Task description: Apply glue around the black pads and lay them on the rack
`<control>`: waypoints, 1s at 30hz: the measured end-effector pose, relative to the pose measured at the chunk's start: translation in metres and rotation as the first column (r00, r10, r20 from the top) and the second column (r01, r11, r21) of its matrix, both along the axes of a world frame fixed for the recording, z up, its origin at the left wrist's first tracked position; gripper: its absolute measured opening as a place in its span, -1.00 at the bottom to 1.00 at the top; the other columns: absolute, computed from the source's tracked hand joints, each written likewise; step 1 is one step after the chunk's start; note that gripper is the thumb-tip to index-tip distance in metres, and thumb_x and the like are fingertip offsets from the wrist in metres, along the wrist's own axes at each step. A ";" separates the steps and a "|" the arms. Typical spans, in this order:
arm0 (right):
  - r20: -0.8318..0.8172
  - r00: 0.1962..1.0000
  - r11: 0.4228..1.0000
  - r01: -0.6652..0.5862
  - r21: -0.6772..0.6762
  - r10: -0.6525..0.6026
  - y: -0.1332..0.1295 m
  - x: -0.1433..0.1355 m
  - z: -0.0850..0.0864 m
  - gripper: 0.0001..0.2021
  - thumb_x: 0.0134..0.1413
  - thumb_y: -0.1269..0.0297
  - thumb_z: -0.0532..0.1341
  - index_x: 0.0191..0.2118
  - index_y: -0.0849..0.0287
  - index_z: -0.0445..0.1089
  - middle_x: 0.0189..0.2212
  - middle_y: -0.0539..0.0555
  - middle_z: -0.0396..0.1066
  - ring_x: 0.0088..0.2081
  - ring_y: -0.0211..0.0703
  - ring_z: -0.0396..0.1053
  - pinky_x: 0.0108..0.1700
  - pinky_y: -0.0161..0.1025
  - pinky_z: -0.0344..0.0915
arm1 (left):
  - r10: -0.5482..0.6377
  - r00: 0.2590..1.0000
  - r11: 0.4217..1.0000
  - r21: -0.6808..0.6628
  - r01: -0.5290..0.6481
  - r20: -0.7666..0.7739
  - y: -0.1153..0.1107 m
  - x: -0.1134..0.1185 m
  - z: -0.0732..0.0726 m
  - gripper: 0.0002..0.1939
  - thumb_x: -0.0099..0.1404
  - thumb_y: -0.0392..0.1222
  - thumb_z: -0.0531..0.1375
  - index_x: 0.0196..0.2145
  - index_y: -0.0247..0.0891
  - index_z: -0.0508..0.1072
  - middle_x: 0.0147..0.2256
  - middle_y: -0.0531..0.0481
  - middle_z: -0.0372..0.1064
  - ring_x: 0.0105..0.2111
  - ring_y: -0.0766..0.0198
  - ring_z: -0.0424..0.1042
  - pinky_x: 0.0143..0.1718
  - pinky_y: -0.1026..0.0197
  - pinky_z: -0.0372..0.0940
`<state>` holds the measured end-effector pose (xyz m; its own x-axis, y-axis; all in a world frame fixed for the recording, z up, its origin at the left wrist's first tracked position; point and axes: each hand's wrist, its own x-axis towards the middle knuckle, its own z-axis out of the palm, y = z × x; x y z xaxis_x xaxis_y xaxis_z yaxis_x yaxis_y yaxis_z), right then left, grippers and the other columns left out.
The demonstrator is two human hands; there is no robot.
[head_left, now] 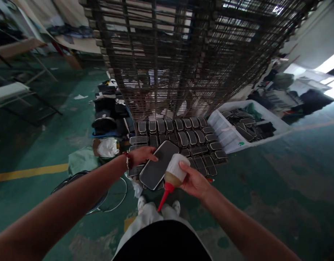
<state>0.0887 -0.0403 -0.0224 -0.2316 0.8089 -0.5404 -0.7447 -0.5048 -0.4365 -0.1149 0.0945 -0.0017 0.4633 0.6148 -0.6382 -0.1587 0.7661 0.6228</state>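
My left hand (143,156) is closed on the upper left edge of a dark, flat panel (158,167) with rounded corners and a pale rim, its thumb lying over the face. My right hand (193,180) wraps round a squeeze bottle (174,173) with a white upper part, an amber lower part and a red nozzle that points down. The bottle is close to the panel's right side; whether they touch I cannot tell. Beneath both hands lie several stacks of smaller dark, pale-edged pieces (192,137) in rows.
Behind the stacks rises a tall wire rack (167,65). A white bin (228,139) of dark pieces stands at the right. Left are dark bundles (104,116), a white plastic bag (108,147) and a wire hoop (123,197) on the green floor.
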 end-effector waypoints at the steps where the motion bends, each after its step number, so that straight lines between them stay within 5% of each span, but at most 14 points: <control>1: 0.000 1.000 1.000 0.020 -0.011 -0.020 0.000 -0.002 0.000 -0.56 -0.07 0.22 0.52 -0.09 0.24 0.44 -0.28 0.12 0.59 -0.26 -0.05 0.57 -0.24 -0.12 0.56 | -0.061 0.998 0.998 0.024 0.061 -0.012 -0.001 0.002 -0.002 -0.51 -0.20 -0.71 0.27 -0.33 -0.28 0.58 -0.48 -0.07 0.57 -0.60 0.11 0.53 -0.63 0.24 0.38; 3: 0.013 0.996 0.995 0.093 -0.038 -0.092 0.000 -0.001 0.003 -0.56 -0.10 0.22 0.53 -0.09 0.23 0.46 -0.27 0.12 0.60 -0.25 -0.04 0.57 -0.22 -0.11 0.57 | -0.217 0.974 0.967 0.124 0.224 -0.071 -0.003 0.000 -0.007 -0.60 -0.16 -0.63 0.29 -0.36 -0.26 0.57 -0.48 -0.04 0.57 -0.55 0.12 0.55 -0.56 0.23 0.42; 6: 0.087 0.970 0.973 0.229 -0.012 -0.227 0.000 0.015 0.015 -0.51 -0.11 0.16 0.53 -0.06 0.20 0.46 -0.18 0.16 0.60 -0.18 -0.01 0.57 -0.17 -0.06 0.58 | -0.274 0.955 0.913 0.280 0.296 -0.116 -0.005 -0.012 -0.011 -0.68 -0.13 -0.54 0.33 -0.38 -0.24 0.56 -0.43 -0.04 0.58 -0.45 0.13 0.57 -0.43 0.19 0.47; 12: 0.272 0.785 0.828 0.494 0.266 -0.556 0.018 0.064 0.053 -0.53 -0.23 0.08 0.57 -0.15 0.04 0.50 -0.24 0.00 0.60 -0.20 -0.08 0.56 -0.26 -0.20 0.58 | -0.473 0.878 0.828 0.301 0.472 -0.078 -0.011 -0.038 -0.002 -0.68 -0.04 -0.39 0.39 -0.26 -0.29 0.56 -0.30 -0.07 0.62 -0.31 0.16 0.58 -0.20 0.16 0.46; 19: 0.418 0.661 0.750 0.354 0.559 -0.623 0.036 0.066 0.073 -0.64 -0.16 0.03 0.53 -0.29 0.09 0.50 -0.40 -0.02 0.53 -0.46 -0.20 0.43 -0.62 -0.37 0.32 | -0.624 0.777 0.709 0.358 0.608 -0.083 -0.015 -0.043 0.017 -0.67 0.08 -0.34 0.36 -0.15 -0.24 0.59 -0.20 -0.07 0.61 -0.21 0.15 0.57 -0.14 0.17 0.41; 30: 0.429 0.622 0.744 0.431 0.511 -0.655 0.031 0.061 0.060 -0.64 -0.17 0.07 0.52 -0.25 0.09 0.51 -0.45 -0.03 0.49 -0.43 -0.17 0.44 -0.50 -0.28 0.41 | -0.544 0.839 0.786 0.342 0.515 -0.014 -0.013 -0.048 0.011 -0.66 0.09 -0.35 0.37 -0.12 -0.26 0.60 -0.20 -0.12 0.63 -0.26 0.15 0.59 -0.18 0.19 0.45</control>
